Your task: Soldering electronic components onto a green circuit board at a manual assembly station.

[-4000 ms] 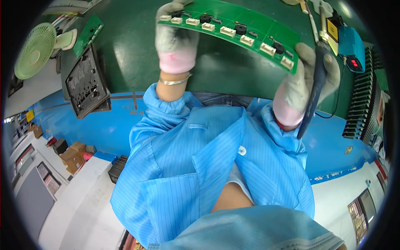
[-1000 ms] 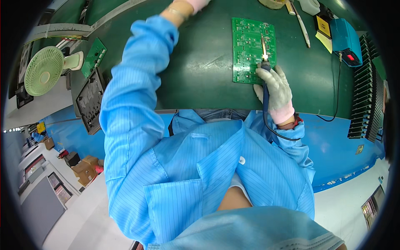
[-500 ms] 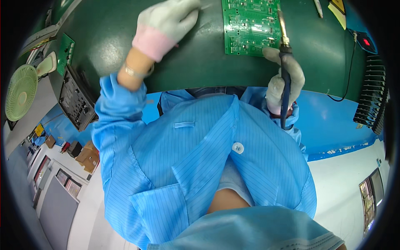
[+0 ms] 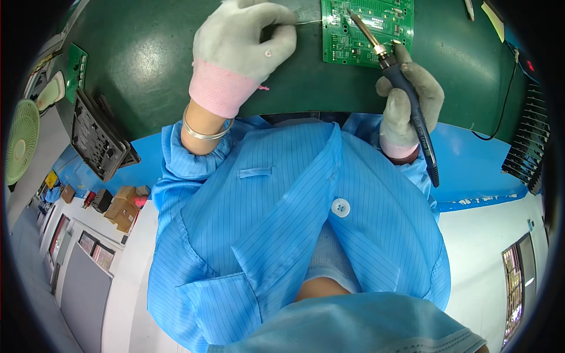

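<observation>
My left hand (image 4: pixel 235 44), in a pale glove with a pink cuff, is closed left of the board. From its fingertips a thin pale wire (image 4: pixel 309 22), which looks like solder wire, runs to the left edge of a green circuit board (image 4: pixel 348 54). My right hand (image 4: pixel 432 97), also gloved, grips a soldering iron (image 4: pixel 420 125) by its dark blue handle. The iron slants up and left, with its metal tip above the board's middle. Whether the tip touches the board I cannot tell. The board lies flat, its far edge cut off by the view.
A green mat (image 4: pixel 156 65) covers the table. To the left are a dark tray (image 4: pixel 94 138), another green board (image 4: pixel 75 67) and a light green fan (image 4: pixel 22 141). A black slotted rack (image 4: pixel 522 138) stands at the right, near a device with a red display (image 4: pixel 529 66) and its cable.
The iron has swung from the board's right edge to a leftward slant over its middle. My left hand has turned, and the wire from its fingers now reaches the board. The view has shifted slightly.
</observation>
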The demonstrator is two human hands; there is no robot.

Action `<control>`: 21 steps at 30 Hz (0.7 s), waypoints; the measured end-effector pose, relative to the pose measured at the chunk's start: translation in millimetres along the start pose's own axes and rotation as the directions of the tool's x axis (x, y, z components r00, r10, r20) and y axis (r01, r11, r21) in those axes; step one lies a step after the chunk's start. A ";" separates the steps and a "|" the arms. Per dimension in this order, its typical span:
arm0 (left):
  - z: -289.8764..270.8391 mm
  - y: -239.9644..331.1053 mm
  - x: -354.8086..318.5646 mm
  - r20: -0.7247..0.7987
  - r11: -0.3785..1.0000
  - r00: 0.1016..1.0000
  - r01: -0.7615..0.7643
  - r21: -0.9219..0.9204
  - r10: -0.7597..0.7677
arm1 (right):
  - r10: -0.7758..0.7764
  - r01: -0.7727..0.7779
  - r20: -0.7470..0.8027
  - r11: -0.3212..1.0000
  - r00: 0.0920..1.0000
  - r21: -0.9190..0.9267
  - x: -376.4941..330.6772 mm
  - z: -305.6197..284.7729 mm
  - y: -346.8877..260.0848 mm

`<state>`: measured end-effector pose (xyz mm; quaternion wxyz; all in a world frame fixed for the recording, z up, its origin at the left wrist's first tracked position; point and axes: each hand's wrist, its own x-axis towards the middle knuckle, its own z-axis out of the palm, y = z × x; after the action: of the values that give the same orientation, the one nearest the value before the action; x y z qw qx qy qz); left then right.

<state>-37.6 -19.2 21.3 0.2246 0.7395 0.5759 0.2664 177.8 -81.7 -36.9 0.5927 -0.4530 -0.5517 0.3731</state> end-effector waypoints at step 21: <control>11.0 10.7 17.2 -0.023 0.975 0.987 -0.151 0.163 0.157 | -0.080 0.086 0.048 0.987 0.996 -0.137 0.2 -0.2 7.8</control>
<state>-19.3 -5.3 22.2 0.1327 0.7927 0.5403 0.2490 178.5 -79.1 -44.2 0.5630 -0.4618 -0.6070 0.3184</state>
